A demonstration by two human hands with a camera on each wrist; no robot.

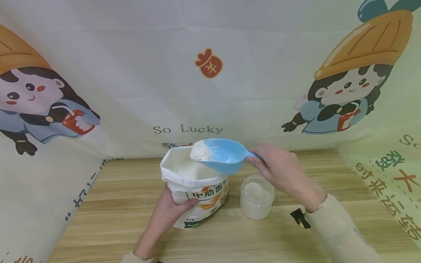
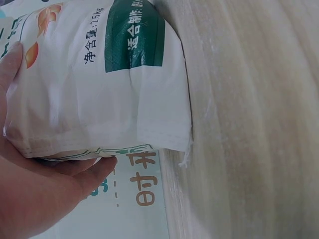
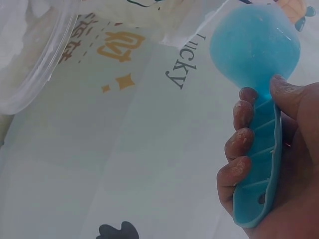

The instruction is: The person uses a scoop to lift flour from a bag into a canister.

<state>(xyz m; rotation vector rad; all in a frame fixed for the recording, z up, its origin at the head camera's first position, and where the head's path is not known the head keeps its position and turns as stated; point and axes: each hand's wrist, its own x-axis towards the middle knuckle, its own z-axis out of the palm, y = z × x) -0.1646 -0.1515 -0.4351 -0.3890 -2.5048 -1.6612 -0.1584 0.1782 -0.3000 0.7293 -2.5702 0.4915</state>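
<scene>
My right hand (image 1: pixel 279 170) grips the handle of a blue scoop (image 1: pixel 230 151); white flour (image 1: pixel 201 151) is heaped at its front end. The scoop is above the right part of the open mouth of a white flour bag (image 1: pixel 197 190). In the right wrist view, fingers dusted with white curl round the ribbed handle (image 3: pixel 259 159). My left hand (image 1: pixel 169 208) holds the bag's near left side, thumb across its front; in the left wrist view other fingers reach under the bag's edge (image 2: pixel 84 109). A clear round tub (image 1: pixel 257 199) holding flour stands right of the bag.
The wood-grain table (image 1: pixel 121 204) has white specks around the tub. A printed cloth (image 1: pixel 148 80) forms the back and side walls. A small black piece (image 1: pixel 300 218) is beside the right sleeve (image 1: pixel 338 228).
</scene>
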